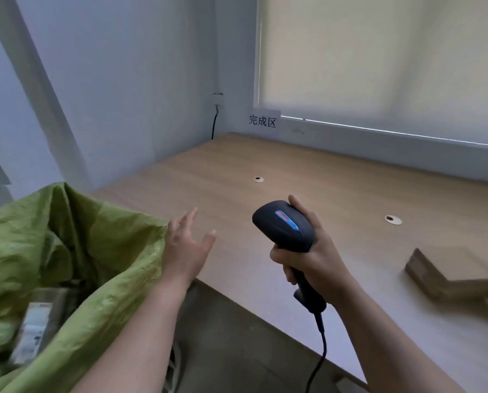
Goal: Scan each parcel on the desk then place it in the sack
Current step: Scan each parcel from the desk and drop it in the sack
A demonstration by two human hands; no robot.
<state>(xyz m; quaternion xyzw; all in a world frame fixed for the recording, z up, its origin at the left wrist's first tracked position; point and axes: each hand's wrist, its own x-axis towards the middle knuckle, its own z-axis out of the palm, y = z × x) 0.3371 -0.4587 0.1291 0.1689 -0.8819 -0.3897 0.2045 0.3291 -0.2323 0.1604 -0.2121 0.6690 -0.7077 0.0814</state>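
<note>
While the right hand (308, 259) grips the scanner (285, 228), the left hand (187, 245) hangs open and empty by the sack (67, 236); next, I think, it must fetch a box (458, 268).

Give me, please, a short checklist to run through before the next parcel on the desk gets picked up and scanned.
1. Scanner gripped in right hand: ok.
2. Left hand free, fingers open: ok.
3. Cardboard parcel on the desk, at the right: ok.
4. Parcel's barcode facing up: cannot tell, blurred.
5. Green sack mouth open: ok.
6. Scanner cable hangs off the desk edge: ok.
</note>
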